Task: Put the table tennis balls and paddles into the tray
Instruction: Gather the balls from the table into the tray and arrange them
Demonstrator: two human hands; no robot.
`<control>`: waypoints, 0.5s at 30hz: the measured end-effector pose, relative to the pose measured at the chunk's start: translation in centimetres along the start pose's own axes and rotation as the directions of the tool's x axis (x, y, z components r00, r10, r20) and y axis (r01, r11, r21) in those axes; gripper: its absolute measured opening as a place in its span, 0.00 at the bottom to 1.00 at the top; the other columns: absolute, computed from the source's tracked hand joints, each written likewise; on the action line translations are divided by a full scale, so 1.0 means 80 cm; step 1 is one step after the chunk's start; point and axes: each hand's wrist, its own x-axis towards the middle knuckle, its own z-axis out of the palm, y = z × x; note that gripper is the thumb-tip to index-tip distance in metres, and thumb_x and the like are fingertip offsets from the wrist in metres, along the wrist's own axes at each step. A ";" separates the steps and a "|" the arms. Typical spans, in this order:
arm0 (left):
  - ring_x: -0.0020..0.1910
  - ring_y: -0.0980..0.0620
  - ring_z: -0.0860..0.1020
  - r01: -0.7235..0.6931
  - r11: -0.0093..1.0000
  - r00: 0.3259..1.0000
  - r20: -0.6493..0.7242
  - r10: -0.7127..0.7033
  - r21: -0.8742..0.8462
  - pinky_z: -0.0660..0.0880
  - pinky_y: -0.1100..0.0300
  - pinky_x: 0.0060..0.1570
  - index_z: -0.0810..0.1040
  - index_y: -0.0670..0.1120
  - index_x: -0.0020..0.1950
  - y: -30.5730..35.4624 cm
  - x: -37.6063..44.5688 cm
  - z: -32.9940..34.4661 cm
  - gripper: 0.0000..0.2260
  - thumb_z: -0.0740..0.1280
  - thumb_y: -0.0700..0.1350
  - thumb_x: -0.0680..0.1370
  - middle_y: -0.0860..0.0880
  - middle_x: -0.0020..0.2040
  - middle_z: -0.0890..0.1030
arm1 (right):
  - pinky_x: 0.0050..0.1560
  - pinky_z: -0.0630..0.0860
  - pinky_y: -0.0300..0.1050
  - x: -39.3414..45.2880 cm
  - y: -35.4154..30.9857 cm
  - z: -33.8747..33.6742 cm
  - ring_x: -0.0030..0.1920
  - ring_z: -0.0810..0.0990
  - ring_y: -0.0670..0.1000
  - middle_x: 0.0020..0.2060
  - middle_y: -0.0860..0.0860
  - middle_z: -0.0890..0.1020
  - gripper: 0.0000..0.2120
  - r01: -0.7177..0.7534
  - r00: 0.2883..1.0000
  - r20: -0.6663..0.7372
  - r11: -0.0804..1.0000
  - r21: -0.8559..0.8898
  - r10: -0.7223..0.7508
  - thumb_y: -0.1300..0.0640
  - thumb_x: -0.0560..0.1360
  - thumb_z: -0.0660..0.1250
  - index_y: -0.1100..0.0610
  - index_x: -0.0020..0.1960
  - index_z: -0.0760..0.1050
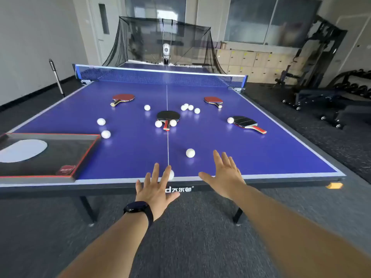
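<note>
While both hands spread open, a ball (pixel 171 174) lies just behind the left hand (pixel 155 190) fingertips.

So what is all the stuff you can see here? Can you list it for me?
Balls: eleven on the near half, white, scattered; one at the near edge is partly hidden by a finger.
Paddles: four, two red side up at the back, two black side up nearer.
Tray: one, black with red edge, near left corner of the table, no balls or paddles in it.
Table: one, blue with white lines.
Net: one, blue, across the middle.
Ball machine: one, white, far end, with black catch netting.
Watch: one, black, left wrist.
Left hand: open, at the near edge.
Right hand: open, over the table.
</note>
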 end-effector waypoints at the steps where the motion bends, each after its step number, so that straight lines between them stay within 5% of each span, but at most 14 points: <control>1: 0.77 0.41 0.53 0.000 1.000 1.000 0.007 0.000 0.002 0.53 0.37 0.72 0.38 0.58 0.77 0.001 0.003 -0.001 0.34 0.50 0.67 0.77 0.46 0.80 0.42 | 0.77 0.49 0.55 0.005 -0.002 0.003 0.79 0.40 0.54 0.80 0.51 0.41 0.43 0.009 1.000 -0.008 1.000 -0.005 -0.009 0.33 0.76 0.57 0.47 0.79 0.37; 6: 0.75 0.46 0.59 -0.001 0.999 1.000 0.018 0.001 -0.036 0.54 0.38 0.72 0.44 0.57 0.77 -0.005 0.064 0.035 0.29 0.53 0.59 0.80 0.47 0.79 0.55 | 0.75 0.57 0.56 0.066 0.014 0.035 0.79 0.40 0.53 0.80 0.49 0.41 0.43 0.003 0.999 0.044 1.000 0.021 -0.004 0.35 0.76 0.59 0.45 0.79 0.36; 10: 0.63 0.44 0.69 -0.011 0.995 0.999 -0.050 0.016 0.096 0.68 0.47 0.60 0.54 0.53 0.76 -0.016 0.090 0.029 0.24 0.54 0.55 0.81 0.50 0.67 0.71 | 0.72 0.61 0.54 0.089 0.021 0.047 0.79 0.41 0.53 0.79 0.48 0.39 0.43 0.026 0.998 0.064 0.999 0.029 -0.028 0.36 0.77 0.60 0.45 0.78 0.35; 15: 0.57 0.46 0.72 -0.012 0.992 1.000 -0.012 0.014 0.128 0.71 0.51 0.52 0.62 0.50 0.71 -0.026 0.121 0.015 0.19 0.57 0.51 0.81 0.49 0.60 0.72 | 0.70 0.66 0.54 0.114 0.019 0.056 0.78 0.47 0.57 0.79 0.50 0.41 0.45 0.059 0.994 0.097 0.998 0.013 -0.060 0.36 0.76 0.62 0.46 0.78 0.35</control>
